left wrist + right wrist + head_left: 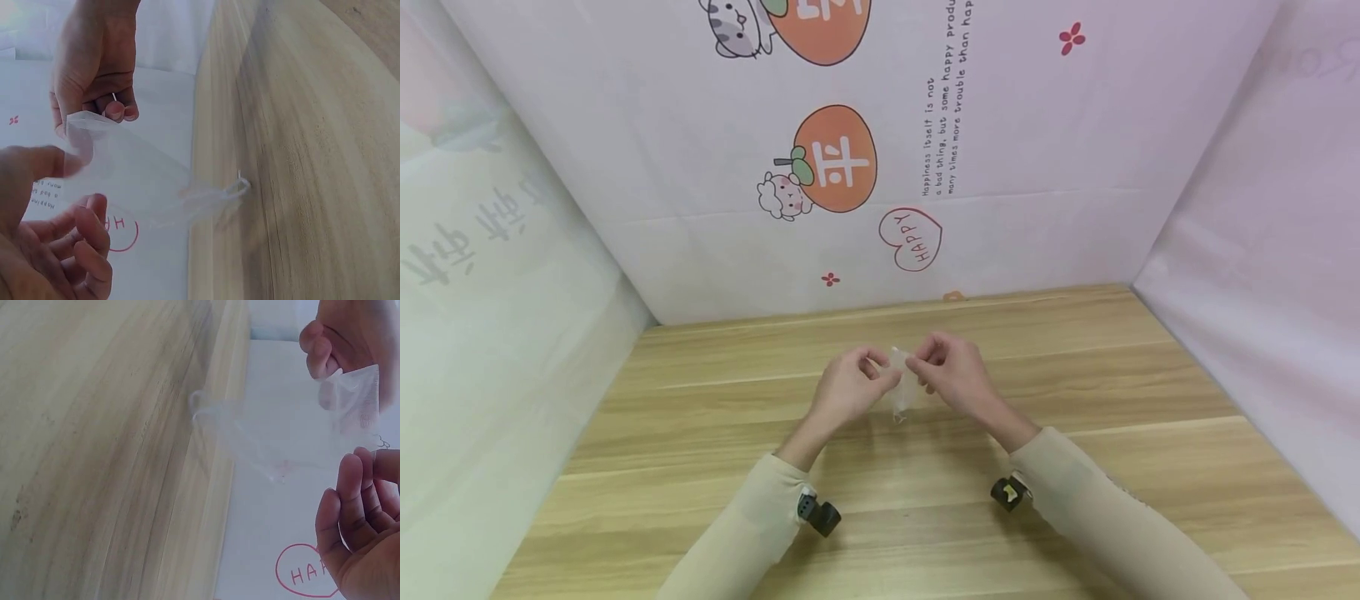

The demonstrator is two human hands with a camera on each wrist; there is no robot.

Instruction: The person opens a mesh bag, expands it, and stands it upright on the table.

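A small, see-through white drawstring bag (pixel 900 392) hangs above the table, held at its upper end between both hands. My left hand (pixel 853 385) pinches one side of it with thumb and fingertips. The opposite side is pinched by my right hand (pixel 953 371). In the left wrist view the bag (pixel 140 159) looks flat and limp, with a looped white string (pixel 237 187) at its lower end. A finely textured top edge (pixel 367 400) shows in the right wrist view. Whether the bag holds anything cannot be made out.
The hands are over a wood-grain table (pixel 700 467). A white printed sheet (pixel 1037 167) stands behind it, and pale sheets hang on both sides. Each sleeve carries a small black wrist camera, one on the left (pixel 820 514) and one on the right (pixel 1007 493).
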